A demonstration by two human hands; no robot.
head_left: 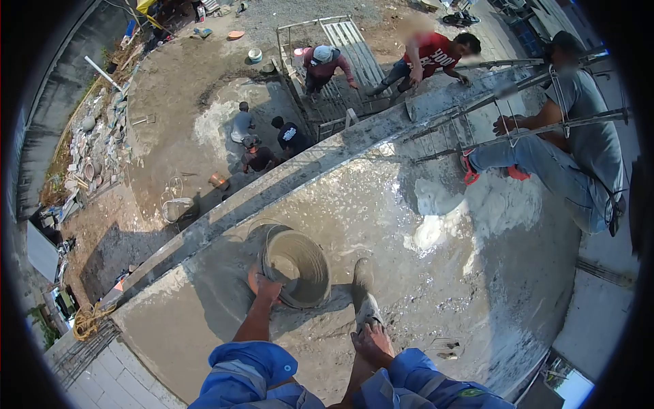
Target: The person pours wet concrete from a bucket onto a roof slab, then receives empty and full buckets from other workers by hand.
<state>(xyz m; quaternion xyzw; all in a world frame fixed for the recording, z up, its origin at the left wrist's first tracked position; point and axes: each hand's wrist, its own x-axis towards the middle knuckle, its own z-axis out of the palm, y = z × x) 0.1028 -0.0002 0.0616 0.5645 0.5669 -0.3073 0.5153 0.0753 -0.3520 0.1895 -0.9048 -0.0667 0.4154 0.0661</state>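
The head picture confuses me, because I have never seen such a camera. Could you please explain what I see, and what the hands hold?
There is no machine here. A person wears one camera on the head, looking forward and down; the picture appears rounded, with dark corners.

The blue sleeves at the bottom belong to the wearer. The left hand is at the rim of a grey-smeared bucket; how firmly it grips is hard to tell. The right hand is by what looks like a muddy boot.

Beneath is a wet-looking grey surface, bordered by a concrete ledge. Other people are nearby, including one in a red shirt and one seated in grey.
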